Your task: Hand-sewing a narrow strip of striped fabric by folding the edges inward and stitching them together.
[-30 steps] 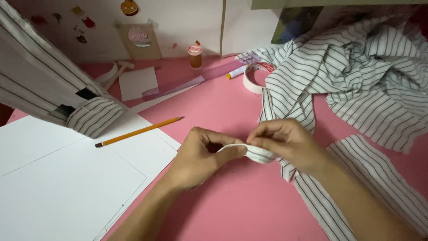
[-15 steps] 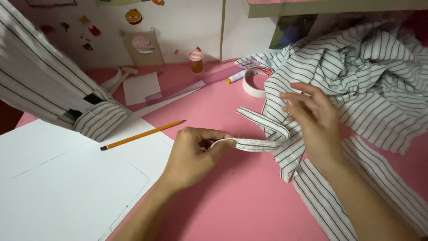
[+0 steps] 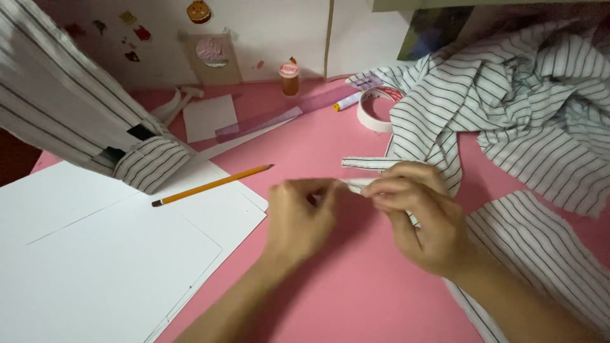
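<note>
Striped fabric strip (image 3: 359, 183) pinched between both hands over the pink table (image 3: 330, 298), just in front of the heaped striped cloth (image 3: 508, 108). Left hand (image 3: 298, 219) closed on the strip's near end, thumb and fingertips pressed together; right hand (image 3: 422, 216) closed over its other part, fingers curled down on it. Blurred at the fingertips, so fold or roll underneath not readable. Judged midway: strip gathered into a short length between the hands, one loose tail (image 3: 368, 163) lying flat just behind the right hand, toward the cloth heap, not yet taken in. Left of the heap, a tape roll (image 3: 375, 108) and a marker (image 3: 346, 101), both untouched. Further left of it, a pencil (image 3: 213, 184) on white paper sheets (image 3: 101, 267), a pink ruler (image 3: 260, 124), a small bottle (image 3: 290, 77), all apart from the hands.
</note>
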